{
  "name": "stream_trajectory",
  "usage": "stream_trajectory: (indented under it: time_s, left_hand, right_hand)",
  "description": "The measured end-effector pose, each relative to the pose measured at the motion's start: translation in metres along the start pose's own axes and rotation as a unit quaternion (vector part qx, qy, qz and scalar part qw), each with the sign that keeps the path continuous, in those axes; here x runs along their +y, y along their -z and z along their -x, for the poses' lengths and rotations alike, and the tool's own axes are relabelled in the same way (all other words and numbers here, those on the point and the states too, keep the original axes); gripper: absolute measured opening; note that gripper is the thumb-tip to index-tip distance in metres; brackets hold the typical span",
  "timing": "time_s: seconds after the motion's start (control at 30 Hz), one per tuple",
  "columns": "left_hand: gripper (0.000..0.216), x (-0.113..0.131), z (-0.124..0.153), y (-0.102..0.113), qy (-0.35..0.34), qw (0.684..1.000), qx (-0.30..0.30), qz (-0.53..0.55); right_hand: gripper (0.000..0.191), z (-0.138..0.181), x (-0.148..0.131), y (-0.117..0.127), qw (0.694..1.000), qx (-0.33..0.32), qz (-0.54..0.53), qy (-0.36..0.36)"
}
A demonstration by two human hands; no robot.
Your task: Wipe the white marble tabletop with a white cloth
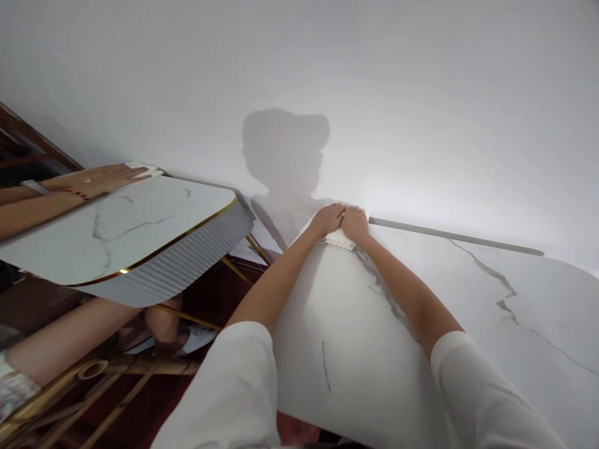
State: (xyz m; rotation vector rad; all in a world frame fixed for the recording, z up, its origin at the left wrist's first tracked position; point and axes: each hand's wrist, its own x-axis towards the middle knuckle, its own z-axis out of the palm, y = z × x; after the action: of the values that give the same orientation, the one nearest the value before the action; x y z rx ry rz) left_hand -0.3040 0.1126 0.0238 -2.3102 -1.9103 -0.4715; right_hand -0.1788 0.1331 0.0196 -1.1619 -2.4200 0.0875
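Note:
A white cloth (340,239) lies on the far edge of a white marble-patterned table (355,324), close to the wall. My left hand (329,218) presses on the cloth with its fingers bent over it. Right beside it, and touching it, my right hand (355,223) is closed on the same cloth. Both arms stretch forward over the tabletop. The part of the cloth under my palms is hidden.
To the left stands a smaller marble-topped table (140,218) with gold trim and a ribbed side. Another person's hand (105,178) rests on it with a white cloth (145,169). A bamboo chair (107,374) is at the lower left. A white wall (421,125) rises behind.

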Motion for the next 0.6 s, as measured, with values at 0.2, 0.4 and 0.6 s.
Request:
stream_trajectory:
  time_s: [0.2,0.4,0.6]
  left_hand:
    - [0.046,0.016,0.030,-0.004,-0.049,0.998,0.017,0.034]
    - [0.050,0.020,0.091,0.011,-0.033,0.995,0.031,0.091]
    - [0.052,0.037,0.172,0.037,0.038,0.994,0.042,0.091]
  right_hand:
    - [0.050,0.044,-0.010,0.006,1.000,-0.003,0.020,-0.021]
    - [0.053,0.092,-0.053,0.021,1.000,-0.003,0.011,-0.014]
    - [0.058,0.143,-0.099,0.032,0.999,-0.027,-0.020,0.042]
